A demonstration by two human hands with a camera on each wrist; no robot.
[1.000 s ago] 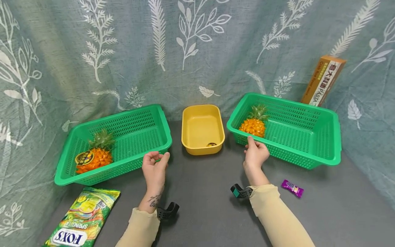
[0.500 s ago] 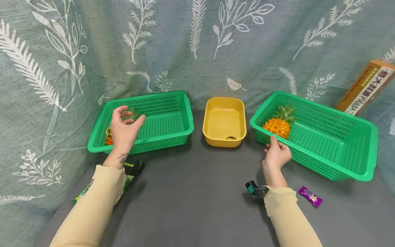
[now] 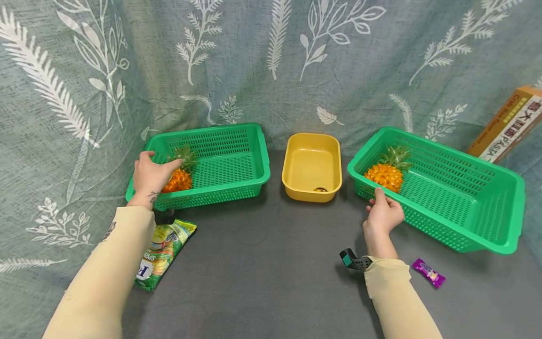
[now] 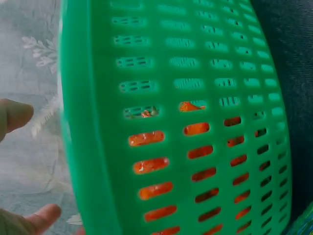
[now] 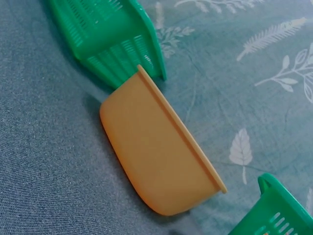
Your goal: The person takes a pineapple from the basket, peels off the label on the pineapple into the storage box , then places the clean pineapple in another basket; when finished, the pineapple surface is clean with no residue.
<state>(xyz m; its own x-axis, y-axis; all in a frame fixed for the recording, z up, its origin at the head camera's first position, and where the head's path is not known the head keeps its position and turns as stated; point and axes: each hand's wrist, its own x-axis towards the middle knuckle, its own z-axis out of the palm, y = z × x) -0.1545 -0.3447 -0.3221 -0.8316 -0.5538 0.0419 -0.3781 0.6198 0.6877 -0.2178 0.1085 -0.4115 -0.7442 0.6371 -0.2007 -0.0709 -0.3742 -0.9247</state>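
Observation:
My left hand (image 3: 150,176) reaches over the near left side of a green slotted basket (image 3: 220,190). Thumb and fingers are spread above an orange pineapple (image 3: 179,181) with a green crown, which lies inside. Through the slots in the left wrist view, orange parts of the pineapple (image 4: 151,165) show; fingertips (image 4: 44,215) and thumb stand apart beyond the rim. My right hand (image 3: 383,216) stays by the front of a second green basket (image 3: 449,233), fingers loosely curled, thumb tip right at the rim. A second pineapple (image 3: 384,177) lies in that basket. The right wrist view does not show the right hand.
A yellow tub (image 3: 311,192) stands between the baskets. My left forearm partly covers a green snack bag (image 3: 167,249). A purple wrapped candy (image 3: 429,273) lies near my right sleeve. Behind the right basket leans a pasta box (image 3: 506,125) against the patterned curtain (image 3: 254,56).
My left hand has moved left and forward from the left basket's front right to over its pineapple, fingers spreading. The right hand stays by its basket. The head view has shifted left.

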